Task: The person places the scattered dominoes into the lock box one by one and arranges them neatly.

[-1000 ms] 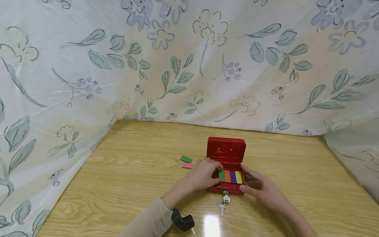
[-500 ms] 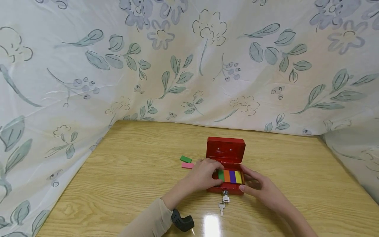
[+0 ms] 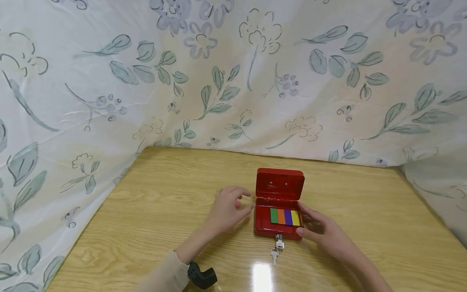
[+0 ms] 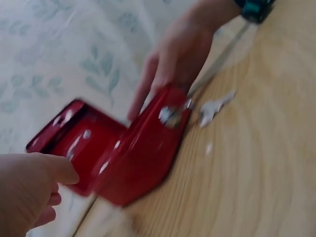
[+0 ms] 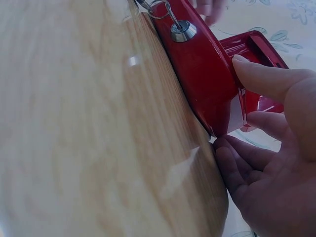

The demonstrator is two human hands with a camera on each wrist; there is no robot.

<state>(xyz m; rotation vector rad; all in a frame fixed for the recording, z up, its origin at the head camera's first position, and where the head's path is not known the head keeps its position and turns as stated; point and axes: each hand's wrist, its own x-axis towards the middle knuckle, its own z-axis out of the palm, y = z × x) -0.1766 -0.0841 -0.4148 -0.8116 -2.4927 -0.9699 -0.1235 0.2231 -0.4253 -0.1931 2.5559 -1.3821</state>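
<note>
At the right end of the open red box (image 3: 262,227) on the table (image 3: 157,207), the right hand (image 3: 324,233) grips its side between thumb and fingers. Just left of the box, the left hand (image 3: 227,207) holds thumb and fingers apart. Inside the box lie four coloured blocks (image 3: 281,217); at its front, keys (image 3: 279,245).

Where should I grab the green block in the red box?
I'd pinch the green block by its near and far ends, from above and its left: the orange block sits against its right side, while the red box shows open space to its left.
</note>
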